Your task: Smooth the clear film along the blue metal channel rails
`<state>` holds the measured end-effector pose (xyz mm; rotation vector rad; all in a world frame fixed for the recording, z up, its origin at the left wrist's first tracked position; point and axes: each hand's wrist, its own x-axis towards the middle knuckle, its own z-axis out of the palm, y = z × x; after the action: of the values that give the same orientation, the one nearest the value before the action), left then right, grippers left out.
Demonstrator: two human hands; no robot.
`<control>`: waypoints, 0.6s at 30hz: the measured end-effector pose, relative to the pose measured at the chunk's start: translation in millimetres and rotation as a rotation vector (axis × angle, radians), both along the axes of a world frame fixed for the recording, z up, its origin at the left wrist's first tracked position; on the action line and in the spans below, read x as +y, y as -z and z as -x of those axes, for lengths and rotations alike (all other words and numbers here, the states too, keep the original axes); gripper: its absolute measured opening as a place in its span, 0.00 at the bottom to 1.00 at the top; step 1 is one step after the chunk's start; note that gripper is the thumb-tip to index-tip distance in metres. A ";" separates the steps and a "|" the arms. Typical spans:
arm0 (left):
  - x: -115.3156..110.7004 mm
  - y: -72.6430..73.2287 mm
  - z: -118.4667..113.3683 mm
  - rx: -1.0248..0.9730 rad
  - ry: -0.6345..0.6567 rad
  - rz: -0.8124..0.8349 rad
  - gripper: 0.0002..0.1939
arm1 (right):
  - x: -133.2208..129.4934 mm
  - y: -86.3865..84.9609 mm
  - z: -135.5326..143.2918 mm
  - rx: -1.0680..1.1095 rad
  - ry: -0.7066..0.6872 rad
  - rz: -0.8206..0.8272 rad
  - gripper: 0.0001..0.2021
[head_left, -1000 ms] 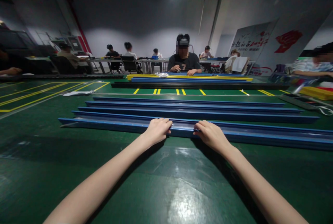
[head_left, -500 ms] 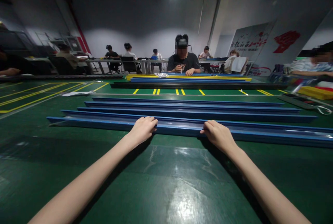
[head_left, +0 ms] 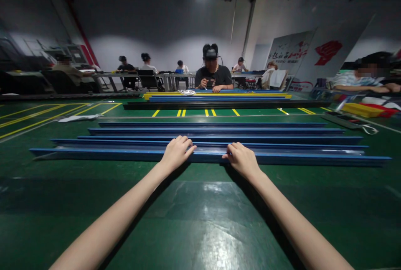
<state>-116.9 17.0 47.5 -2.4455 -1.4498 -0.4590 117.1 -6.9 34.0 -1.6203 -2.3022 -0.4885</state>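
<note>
A long blue U-shaped channel [head_left: 208, 158] lies crosswise on the green table, its open side facing up. My left hand [head_left: 178, 152] is wrapped over its near wall, fingers inside and thumb along the edge. A short way to the right, my right hand [head_left: 243, 158] grips the same wall with bent fingers. Part of each hand's grip is hidden behind the knuckles. Just beyond, more blue channel lengths [head_left: 297, 140] lie nearly parallel to this one.
Farther back are a black strip [head_left: 219, 105], yellow lengths [head_left: 266, 95] and yellow tape marks [head_left: 206, 113] on the table. A person [head_left: 213, 75] sits opposite. At right lie a dark flat device [head_left: 344, 121] with a white cord and a yellow tray [head_left: 360, 110].
The near blue channel has straightened to lie more parallel with the others; its right end now shows. My hands have come closer together, still on it. The view has turned slightly right.
</note>
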 end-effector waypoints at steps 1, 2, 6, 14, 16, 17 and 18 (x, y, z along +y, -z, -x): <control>2.2 1.4 -0.3 -0.014 -0.011 -0.017 0.16 | 1.8 0.2 0.1 0.006 0.007 0.000 0.09; 4.6 3.2 -0.5 -0.027 -0.020 -0.034 0.16 | 3.8 0.6 0.6 0.010 0.016 0.000 0.09; 16.7 14.0 1.1 -0.045 -0.079 -0.109 0.15 | 13.2 2.6 4.8 0.021 0.061 0.003 0.10; 38.4 29.2 14.7 -0.056 -0.109 -0.152 0.18 | 33.1 -2.5 -12.9 0.071 -0.072 0.093 0.16; 40.7 28.9 16.6 -0.050 -0.085 -0.151 0.18 | 40.8 -2.5 -23.7 0.117 -0.110 0.102 0.21; 41.5 28.7 17.2 -0.045 -0.077 -0.148 0.18 | 45.1 -1.6 -29.2 0.140 -0.105 0.106 0.21; 42.2 28.6 17.7 -0.040 -0.069 -0.145 0.19 | 49.4 -0.1 -34.5 0.158 -0.082 0.111 0.21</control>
<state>-134.7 59.2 18.9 -2.2784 -1.4575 -0.5805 151.6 42.5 34.1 -1.5451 -2.3017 -0.2099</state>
